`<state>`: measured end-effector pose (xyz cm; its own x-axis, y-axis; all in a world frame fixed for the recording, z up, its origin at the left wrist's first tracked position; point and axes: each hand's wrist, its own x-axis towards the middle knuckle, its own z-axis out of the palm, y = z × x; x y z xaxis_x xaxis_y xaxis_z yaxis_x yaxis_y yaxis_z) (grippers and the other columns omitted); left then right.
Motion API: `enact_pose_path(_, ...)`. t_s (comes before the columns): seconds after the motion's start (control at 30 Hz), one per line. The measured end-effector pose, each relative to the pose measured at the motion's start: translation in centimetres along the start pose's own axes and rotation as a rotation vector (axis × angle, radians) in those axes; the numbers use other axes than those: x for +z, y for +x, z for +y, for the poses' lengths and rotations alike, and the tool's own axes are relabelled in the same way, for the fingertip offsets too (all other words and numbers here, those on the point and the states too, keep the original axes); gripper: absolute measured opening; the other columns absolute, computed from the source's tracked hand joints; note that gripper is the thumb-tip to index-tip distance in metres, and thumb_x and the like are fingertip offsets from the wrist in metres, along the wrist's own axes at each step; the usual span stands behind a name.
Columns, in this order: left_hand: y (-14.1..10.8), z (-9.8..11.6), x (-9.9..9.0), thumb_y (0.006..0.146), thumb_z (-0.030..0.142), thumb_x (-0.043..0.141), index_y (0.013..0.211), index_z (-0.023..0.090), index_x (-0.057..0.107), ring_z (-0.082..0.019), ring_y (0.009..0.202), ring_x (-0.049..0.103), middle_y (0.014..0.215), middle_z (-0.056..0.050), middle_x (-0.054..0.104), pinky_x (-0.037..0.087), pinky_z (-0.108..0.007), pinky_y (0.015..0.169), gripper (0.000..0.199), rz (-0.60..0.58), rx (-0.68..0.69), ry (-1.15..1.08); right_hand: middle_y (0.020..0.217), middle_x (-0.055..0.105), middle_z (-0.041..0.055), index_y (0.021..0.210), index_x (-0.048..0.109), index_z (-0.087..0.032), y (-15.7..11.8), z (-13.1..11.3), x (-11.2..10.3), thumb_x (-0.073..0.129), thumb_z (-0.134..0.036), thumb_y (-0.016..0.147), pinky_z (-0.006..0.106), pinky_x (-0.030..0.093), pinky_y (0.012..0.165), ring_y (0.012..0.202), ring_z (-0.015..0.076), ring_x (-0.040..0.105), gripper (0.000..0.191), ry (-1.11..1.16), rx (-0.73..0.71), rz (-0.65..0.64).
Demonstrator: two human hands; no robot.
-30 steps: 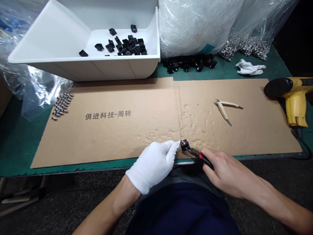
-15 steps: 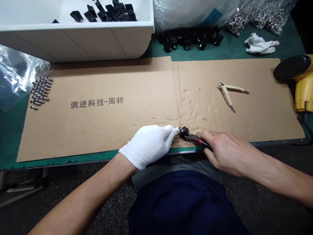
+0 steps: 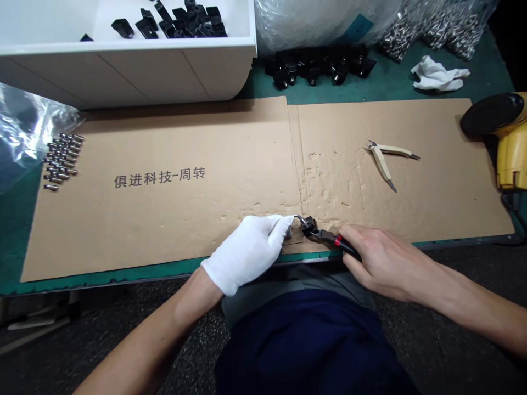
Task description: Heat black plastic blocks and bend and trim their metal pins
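Note:
My left hand (image 3: 249,249), in a white glove, pinches the end of a small curved metal piece (image 3: 300,219). That piece runs into a small black part (image 3: 308,226) near the front edge of the cardboard (image 3: 164,219). Bare, my right hand (image 3: 376,260) is closed around the pliers (image 3: 345,244), which have black handles with a red band. The jaws of the pliers meet the black part from the right. My left fingertips hide the far end of the metal piece.
Cream-handled cutters (image 3: 382,159) lie on the cardboard's right side. Metal cylinders (image 3: 61,159) stand in rows at left. Behind are a white bin (image 3: 222,66) with black parts, more black parts (image 3: 321,66), plastic bags (image 3: 321,22) and a white cloth (image 3: 438,74). A yellow tool (image 3: 510,153) is at right.
My left hand has shifted slightly left and down, away from the black part, so more of the curved metal piece shows. My right hand and the pliers have barely moved.

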<state>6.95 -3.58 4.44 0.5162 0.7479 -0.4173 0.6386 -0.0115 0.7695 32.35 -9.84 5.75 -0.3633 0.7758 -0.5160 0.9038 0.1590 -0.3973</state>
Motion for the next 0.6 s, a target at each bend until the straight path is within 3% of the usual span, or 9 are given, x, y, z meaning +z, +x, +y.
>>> enact_pose_path(0.1,0.0,0.3,-0.4,0.104,0.042,0.038,0.077,0.019,0.066,-0.016,0.077,0.061,0.081,0.001,0.071,0.043,-0.027,0.077,0.044,-0.032,-0.024,-0.113,0.086,0.063,0.0029,0.094,0.048,-0.023,0.0,-0.1,-0.1,0.05,-0.018,0.088,0.033,0.038,0.066,0.076,0.0218,0.06,0.008,0.019,-0.021,0.023)
enact_pose_path(0.17,0.0,0.4,-0.7,0.103,0.043,0.039,0.076,0.018,0.067,-0.015,0.069,0.057,0.074,0.001,0.067,0.042,-0.026,0.07,0.046,-0.062,-0.053,-0.178,0.086,0.062,0.0023,0.092,0.046,-0.023,0.0,-0.2,-0.1,0.05,-0.017,0.088,0.034,0.038,0.066,0.075,0.0208,0.059,0.008,0.028,-0.029,0.027)
enact_pose_path(0.3,-0.4,0.0,-0.7,0.102,0.052,0.037,0.076,0.018,0.068,-0.011,0.049,0.039,0.052,0.005,0.044,0.032,-0.024,0.05,0.053,-0.13,-0.159,-0.331,0.087,0.059,0.0021,0.091,0.045,-0.023,0.1,-0.5,-0.1,0.049,-0.017,0.089,0.034,0.039,0.068,0.077,0.0205,0.058,0.008,0.06,-0.049,0.04)
enact_pose_path(0.47,-1.0,-0.8,-0.1,0.097,0.063,0.043,0.084,0.02,0.064,-0.006,0.036,0.012,0.048,0.01,0.022,0.011,-0.02,0.033,0.05,-0.28,-0.426,-0.83,0.086,0.057,0.0012,0.092,0.045,-0.023,0.1,-0.9,-0.2,0.049,-0.015,0.089,0.034,0.039,0.069,0.076,0.0197,0.056,0.009,0.092,-0.071,0.078)
enact_pose_path(0.6,-1.3,-1.4,0.0,0.097,0.06,0.049,0.083,0.018,0.064,-0.004,0.037,0.004,0.047,0.012,0.017,0.01,-0.016,0.027,0.047,-0.391,-0.503,-1.147,0.086,0.056,0.0013,0.09,0.043,-0.022,0.1,-1.2,-0.3,0.049,-0.014,0.088,0.033,0.038,0.068,0.075,0.0189,0.055,0.011,0.102,-0.095,0.107)
